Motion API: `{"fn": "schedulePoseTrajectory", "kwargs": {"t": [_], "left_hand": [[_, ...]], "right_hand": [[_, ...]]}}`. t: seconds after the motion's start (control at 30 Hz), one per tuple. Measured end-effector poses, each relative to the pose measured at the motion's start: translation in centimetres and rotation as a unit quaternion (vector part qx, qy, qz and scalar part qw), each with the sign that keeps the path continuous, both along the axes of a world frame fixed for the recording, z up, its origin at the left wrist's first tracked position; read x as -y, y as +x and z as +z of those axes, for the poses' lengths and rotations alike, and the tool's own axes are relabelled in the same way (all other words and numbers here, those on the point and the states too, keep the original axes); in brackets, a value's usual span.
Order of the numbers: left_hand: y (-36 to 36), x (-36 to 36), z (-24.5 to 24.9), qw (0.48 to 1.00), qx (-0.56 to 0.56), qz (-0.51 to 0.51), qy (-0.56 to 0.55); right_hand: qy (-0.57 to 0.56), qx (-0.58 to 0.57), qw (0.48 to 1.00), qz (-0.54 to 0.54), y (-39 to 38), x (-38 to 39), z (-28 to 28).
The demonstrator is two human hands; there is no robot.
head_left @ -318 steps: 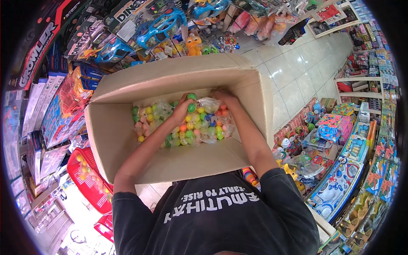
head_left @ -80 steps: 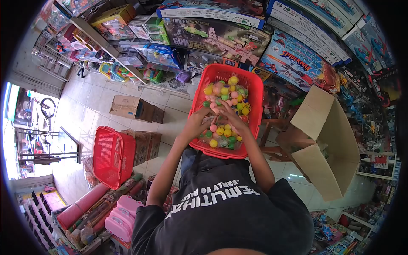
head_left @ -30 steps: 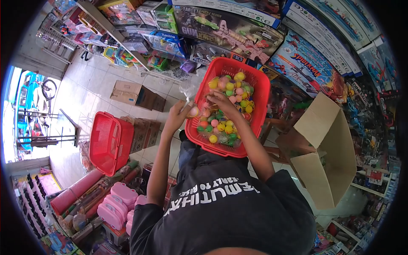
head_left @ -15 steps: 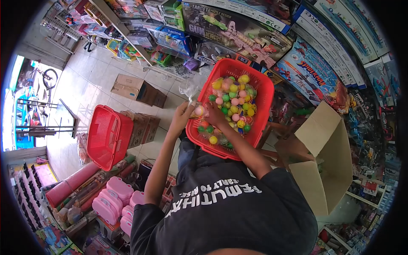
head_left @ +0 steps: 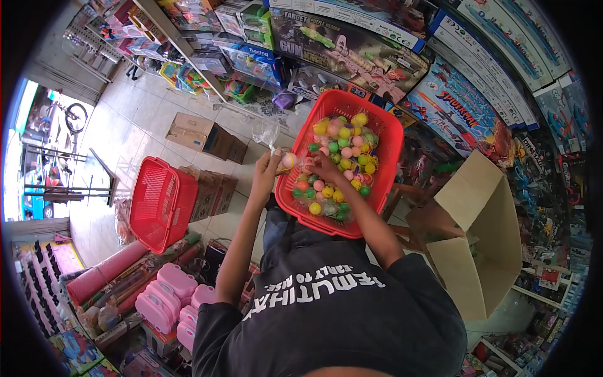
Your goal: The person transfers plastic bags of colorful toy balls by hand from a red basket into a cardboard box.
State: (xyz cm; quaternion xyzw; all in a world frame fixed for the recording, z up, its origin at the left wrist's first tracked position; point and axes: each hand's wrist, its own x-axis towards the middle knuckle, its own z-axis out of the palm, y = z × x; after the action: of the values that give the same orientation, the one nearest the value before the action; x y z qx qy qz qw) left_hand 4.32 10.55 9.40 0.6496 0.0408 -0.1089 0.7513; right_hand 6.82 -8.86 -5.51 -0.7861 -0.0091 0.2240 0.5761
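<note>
Clear plastic bag (head_left: 266, 133): crinkled top, gathered neck, pale balls (head_left: 289, 161) inside.
Bag position: at red basket's (head_left: 391, 138) left rim.
Left hand (head_left: 267, 166): pinching bag neck.
Right hand (head_left: 326, 169): fingers curled over basket; grip indeterminable.

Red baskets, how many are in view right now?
2. The near basket is in front of the person and holds colorful balls; the far basket is off to the left, beside a cardboard box. Others could be hidden.

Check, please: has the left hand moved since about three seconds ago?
Yes, to the left: the fingers of the left hand were over the ball basket, and now they are just outside its left rim.
</note>
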Motion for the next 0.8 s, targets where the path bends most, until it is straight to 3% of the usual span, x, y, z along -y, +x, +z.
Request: {"fn": "schedulePoseTrajectory", "kwargs": {"t": [0.03,0.07,0.13,0.17,0.23,0.37,0.43,0.57,0.63,0.8], "left_hand": [[-0.1,0.0,0.2,1.0,-0.003,0.0,-0.009],[-0.1,0.0,0.4,1.0,-0.006,0.001,-0.017],[-0.1,0.0,0.2,1.0,-0.01,-0.004,-0.02],[-0.2,0.0,0.1,1.0,-0.015,-0.01,-0.023],[-0.2,0.0,-0.2,1.0,-0.015,-0.015,-0.013],[-0.4,0.9,-0.4,1.0,-0.005,-0.022,-0.017],[-0.4,1.3,-0.3,0.999,0.0,-0.034,-0.033],[-0.3,2.0,-0.6,0.997,-0.032,-0.046,-0.053],[-0.3,2.3,-0.7,0.995,-0.028,-0.068,-0.06],[-0.1,2.6,-1.5,0.989,-0.02,-0.128,-0.071]], "right_hand": [[0.048,-0.113,0.992,-0.011,0.1,0.3,0.7],[0.049,-0.112,0.993,-0.01,0.0,0.7,1.4],[0.247,-0.231,0.94,-0.053,-0.7,1.9,3.2],[0.246,-0.231,0.94,-0.053,-0.8,2.5,3.9],[0.364,-0.284,0.886,-0.047,-1.0,3.7,5.1],[0.435,-0.27,0.856,-0.077,-1.7,5.1,7.1],[0.538,-0.256,0.801,-0.058,-2.1,5.5,8.1],[0.512,-0.183,0.836,-0.069,-3.3,5.9,7.6],[0.446,-0.141,0.879,-0.089,-4.4,5.1,9.6],[0.481,-0.118,0.858,-0.135,-5.6,4.0,11.6]]}}
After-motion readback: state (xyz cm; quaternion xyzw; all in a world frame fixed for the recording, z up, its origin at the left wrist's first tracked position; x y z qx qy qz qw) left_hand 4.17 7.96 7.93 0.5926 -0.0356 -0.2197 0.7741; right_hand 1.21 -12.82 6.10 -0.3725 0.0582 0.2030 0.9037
